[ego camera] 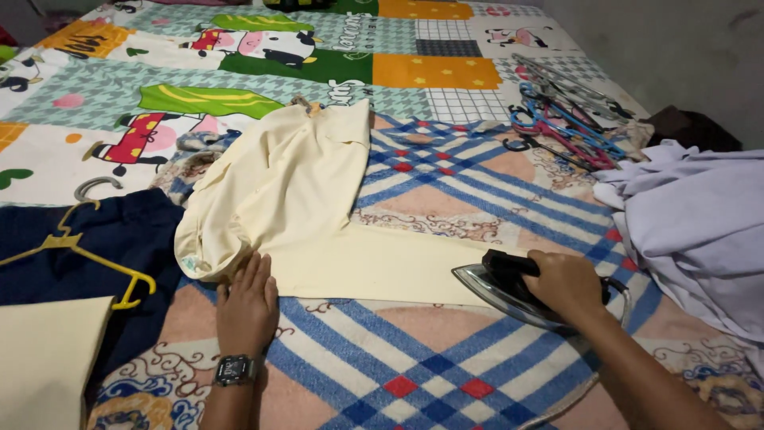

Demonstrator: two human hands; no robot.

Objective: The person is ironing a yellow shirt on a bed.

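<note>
A cream garment (302,199) lies spread on a blue, pink and white checked blanket (446,350), one strip of it stretched out toward the right. My left hand (247,306), with a wristwatch on the wrist, rests flat on the blanket and touches the near edge of the cream cloth. My right hand (565,283) grips the black handle of a clothes iron (497,283), whose metal soleplate points left onto the end of the cream strip. The iron's cord runs off toward me on the right.
A dark blue garment on a yellow hanger (87,255) lies at the left, a folded cream piece (44,358) below it. A heap of pale lilac clothes (700,223) sits at the right. Several coloured hangers (565,119) lie behind. A cartoon-printed sheet (239,72) covers the rest.
</note>
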